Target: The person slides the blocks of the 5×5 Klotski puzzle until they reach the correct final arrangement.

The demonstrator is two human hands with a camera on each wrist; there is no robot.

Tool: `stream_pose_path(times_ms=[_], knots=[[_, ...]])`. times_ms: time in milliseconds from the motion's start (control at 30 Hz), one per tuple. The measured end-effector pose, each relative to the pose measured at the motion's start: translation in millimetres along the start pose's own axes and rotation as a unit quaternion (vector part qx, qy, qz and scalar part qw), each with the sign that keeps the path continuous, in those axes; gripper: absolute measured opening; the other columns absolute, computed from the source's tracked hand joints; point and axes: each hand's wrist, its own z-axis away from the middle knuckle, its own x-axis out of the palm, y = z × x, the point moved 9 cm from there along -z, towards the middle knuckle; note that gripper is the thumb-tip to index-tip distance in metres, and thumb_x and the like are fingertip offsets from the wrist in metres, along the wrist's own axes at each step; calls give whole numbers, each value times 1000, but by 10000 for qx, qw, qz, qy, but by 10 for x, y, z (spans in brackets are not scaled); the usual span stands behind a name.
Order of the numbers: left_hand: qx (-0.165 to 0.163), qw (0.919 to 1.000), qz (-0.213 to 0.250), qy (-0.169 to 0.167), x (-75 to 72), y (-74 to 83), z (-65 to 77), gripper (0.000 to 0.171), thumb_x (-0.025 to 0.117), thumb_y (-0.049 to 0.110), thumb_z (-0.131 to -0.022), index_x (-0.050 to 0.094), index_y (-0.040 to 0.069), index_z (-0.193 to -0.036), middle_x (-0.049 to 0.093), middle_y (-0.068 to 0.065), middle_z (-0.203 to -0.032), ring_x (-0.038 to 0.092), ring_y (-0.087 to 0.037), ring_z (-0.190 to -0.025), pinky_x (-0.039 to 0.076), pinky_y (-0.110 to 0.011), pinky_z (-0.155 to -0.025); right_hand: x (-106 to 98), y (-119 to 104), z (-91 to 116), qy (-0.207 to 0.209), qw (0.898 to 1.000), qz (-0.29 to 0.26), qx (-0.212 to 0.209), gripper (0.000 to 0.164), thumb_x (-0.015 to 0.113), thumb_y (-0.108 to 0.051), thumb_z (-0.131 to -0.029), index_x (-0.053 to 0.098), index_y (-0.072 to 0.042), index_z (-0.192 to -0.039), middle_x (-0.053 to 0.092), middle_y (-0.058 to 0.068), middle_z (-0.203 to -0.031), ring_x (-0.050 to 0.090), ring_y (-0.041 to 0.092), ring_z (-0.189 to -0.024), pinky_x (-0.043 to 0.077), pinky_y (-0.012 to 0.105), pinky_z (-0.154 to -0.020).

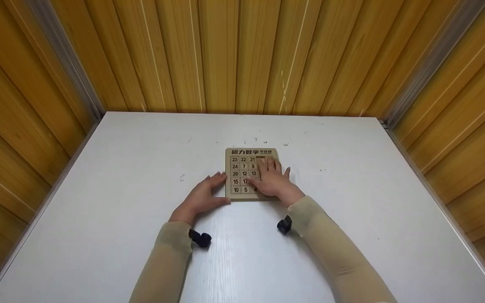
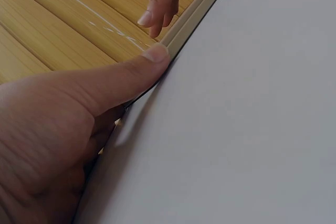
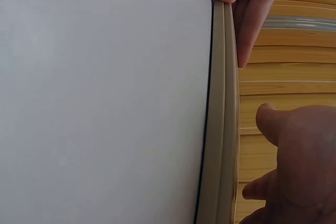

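Note:
A tan sliding number puzzle (image 1: pixel 246 196) lies flat on the white table, with rows of numbered tiles and dark lettering along its top. My left hand (image 1: pixel 201 195) holds its lower left corner, the thumb at the front edge and the fingers along the left side. In the left wrist view the thumb (image 2: pixel 123 80) presses against the front edge. My right hand (image 1: pixel 273 180) is spread over the tiles on the right, hiding most of them. Its thumb lies near the 17 tile, its fingers reach toward the top right, and a dark slot shows above them.
The white table (image 1: pixel 141 147) extends around the puzzle on all sides, with small dark marks on it. Yellow wood-patterned panels (image 1: pixel 217 54) rise behind and at both sides. A black wrist camera (image 1: pixel 202 240) sits at the left cuff, another (image 1: pixel 284 225) at the right.

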Motion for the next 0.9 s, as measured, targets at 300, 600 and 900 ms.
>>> stream_pose_path(times_ms=[300, 600, 900], knots=[[2, 10000, -88, 24, -6, 22, 11, 84, 86, 30, -84, 45, 17, -156, 37, -4, -166, 24, -33, -159, 19, -50, -132, 6, 42, -20, -108, 9998, -98, 118, 87, 42, -63, -103, 11, -13, -167, -2, 23, -173, -7, 42, -161, -5, 74, -125], [34, 9999, -96, 46, -9, 30, 20, 85, 86, 30, -83, 44, 18, -156, 36, -4, -167, 23, -36, -159, 18, -52, -132, 23, -65, -36, 14, 10000, 63, 4, 87, 40, -64, -103, 13, -11, -166, 1, 24, -173, -5, 43, -161, -2, 73, -126], [124, 9998, -98, 73, -17, 37, 21, 86, 87, 31, -82, 45, 17, -156, 36, -6, -167, 24, -39, -158, 19, -53, -132, 64, -150, -58, 59, 9999, 145, -57, 86, 42, -65, -102, 16, -13, -166, 0, 23, -173, -4, 44, -161, -2, 73, -126]])
